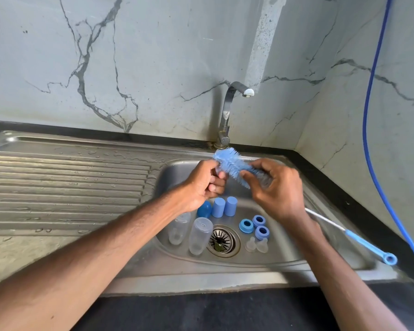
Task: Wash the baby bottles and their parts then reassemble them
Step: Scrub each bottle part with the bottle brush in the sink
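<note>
**Brush held over the sink, bottles below**

Two clear bottles (200, 235) lie in the sink (177, 173) left of the drain (221, 240), with blue caps (218, 207) behind them and rings (258, 220) and teats (257, 244) to the right. Above them, the left hand (202, 185) pinches the bristle end of the brush (232, 164). The right hand (276, 187) grips the base of the bristles. The tap (227, 108) stands behind.

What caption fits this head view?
Right hand grips a blue brush, left hand at its bristles, over a sink of bottle parts.

Soft daylight, wide-angle warp, blurred hands (239, 185)
</note>
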Demonstrator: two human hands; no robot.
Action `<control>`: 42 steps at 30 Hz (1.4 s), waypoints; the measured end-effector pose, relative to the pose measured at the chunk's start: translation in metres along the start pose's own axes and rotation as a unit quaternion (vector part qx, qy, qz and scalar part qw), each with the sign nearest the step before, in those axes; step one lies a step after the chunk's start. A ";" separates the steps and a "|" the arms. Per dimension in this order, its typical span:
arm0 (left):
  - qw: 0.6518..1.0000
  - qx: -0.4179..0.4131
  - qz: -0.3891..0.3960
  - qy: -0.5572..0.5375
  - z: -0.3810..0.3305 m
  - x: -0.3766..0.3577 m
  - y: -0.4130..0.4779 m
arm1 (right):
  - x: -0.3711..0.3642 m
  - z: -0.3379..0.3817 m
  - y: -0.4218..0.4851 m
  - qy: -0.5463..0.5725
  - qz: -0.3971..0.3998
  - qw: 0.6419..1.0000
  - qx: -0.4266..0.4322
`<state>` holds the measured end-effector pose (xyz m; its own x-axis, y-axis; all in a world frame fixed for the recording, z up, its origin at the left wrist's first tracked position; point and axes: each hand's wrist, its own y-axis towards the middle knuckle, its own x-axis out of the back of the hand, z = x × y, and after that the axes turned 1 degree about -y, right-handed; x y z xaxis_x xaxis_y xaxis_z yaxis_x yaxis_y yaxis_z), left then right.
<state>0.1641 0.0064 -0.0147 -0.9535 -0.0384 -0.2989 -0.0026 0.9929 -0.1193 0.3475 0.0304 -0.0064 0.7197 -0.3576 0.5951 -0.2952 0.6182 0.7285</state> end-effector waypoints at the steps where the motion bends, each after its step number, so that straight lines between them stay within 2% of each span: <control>1: 1.000 0.002 0.005 -0.005 -0.001 -0.001 -0.001 | 0.001 -0.002 0.003 -0.010 -0.023 1.000 -0.016; 4: 1.000 0.010 0.008 -0.003 -0.001 -0.001 -0.001 | 0.000 0.001 -0.005 -0.007 -0.044 0.999 0.022; 7: 0.999 0.029 0.031 -0.019 0.000 0.005 -0.001 | -0.004 0.005 -0.011 0.022 0.031 0.998 0.050; 10: 0.993 0.062 0.082 -0.053 -0.005 0.004 -0.002 | -0.001 -0.003 -0.001 -0.012 -0.031 0.999 0.020; 12: 0.993 0.058 0.081 -0.064 -0.005 0.002 -0.001 | 0.001 0.000 -0.004 -0.003 -0.060 0.998 0.033; 16: 0.996 0.020 0.075 -0.045 -0.003 0.011 -0.003 | -0.004 0.008 -0.011 0.005 0.013 0.997 0.072; 20: 0.990 0.032 0.121 -0.063 -0.006 0.004 -0.002 | 0.001 0.006 -0.002 -0.044 -0.075 0.996 0.026; 23: 0.992 0.035 0.124 -0.016 0.002 0.003 0.002 | 0.007 0.004 0.001 -0.118 -0.128 0.984 -0.029; 26: 0.990 0.038 0.128 0.035 0.007 0.009 0.001 | 0.013 -0.006 0.003 -0.152 -0.068 0.981 -0.099; 30: 0.995 0.000 0.089 0.041 0.007 0.005 0.003 | 0.002 0.010 -0.004 -0.099 0.006 0.994 -0.054; 37: 0.991 0.005 0.017 0.132 0.013 0.010 0.010 | 0.003 0.011 -0.005 0.030 -0.025 0.999 -0.008; 39: 0.984 -0.012 0.025 0.178 0.014 0.009 0.009 | -0.002 0.010 -0.005 0.004 0.001 1.000 -0.005; 42: 0.981 -0.058 0.038 0.183 0.017 0.001 0.010 | -0.009 -0.008 0.002 -0.074 0.039 0.992 -0.096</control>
<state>0.1680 0.0142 -0.0323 -0.9965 0.0576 0.0606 0.0580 0.9983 0.0050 0.3451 0.0404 -0.0125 0.5947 -0.3931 0.7013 -0.2120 0.7647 0.6085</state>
